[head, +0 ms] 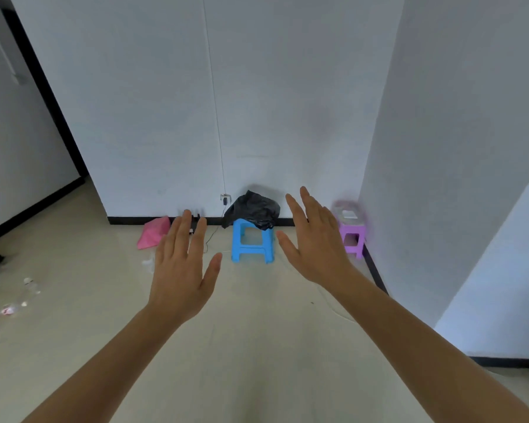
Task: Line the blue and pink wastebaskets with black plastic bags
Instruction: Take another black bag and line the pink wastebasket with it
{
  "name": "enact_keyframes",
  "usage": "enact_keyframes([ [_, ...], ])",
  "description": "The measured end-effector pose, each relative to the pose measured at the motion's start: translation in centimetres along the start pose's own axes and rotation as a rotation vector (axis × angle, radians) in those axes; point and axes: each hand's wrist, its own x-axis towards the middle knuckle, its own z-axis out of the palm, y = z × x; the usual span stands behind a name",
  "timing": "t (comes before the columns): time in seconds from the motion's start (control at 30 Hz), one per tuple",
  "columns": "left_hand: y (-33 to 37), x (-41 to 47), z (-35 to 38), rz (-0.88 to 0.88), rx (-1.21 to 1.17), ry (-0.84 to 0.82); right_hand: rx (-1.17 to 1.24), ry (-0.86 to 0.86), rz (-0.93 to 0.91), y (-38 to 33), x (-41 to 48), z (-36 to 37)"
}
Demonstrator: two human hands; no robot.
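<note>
Reaching forward, the left hand (182, 264) and right hand (313, 239) are spread flat, grasping nothing. Between them, beyond the fingertips, a black bag (254, 209) sits on a blue stool (252, 242).

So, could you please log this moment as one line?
left hand open, empty | right hand open, empty | black bag on blue stool

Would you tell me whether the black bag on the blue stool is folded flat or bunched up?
Bunched up: the black bag sits as a crumpled, puffy heap on the blue stool, one edge drooping over its side.
</note>
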Motion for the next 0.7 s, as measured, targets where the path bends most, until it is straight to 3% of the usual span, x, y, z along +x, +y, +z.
enact_keyframes([
  [0.13, -6.4, 6.9, 5.8, -0.068, -0.018, -0.004, -0.036, -0.011, -0.012, 1.7, 8.8, 6.6],
  [0.3, -14.0, 21.6, 11.7, -0.041, -0.016, -0.008, -0.068, -0.019, 0.011, 4.4, 22.9, 13.0],
  [0.7, -22.1, 48.9, 34.3, 0.028, 0.009, -0.166, -0.186, 0.006, 0.114, 19.0, 47.8, 31.8],
])
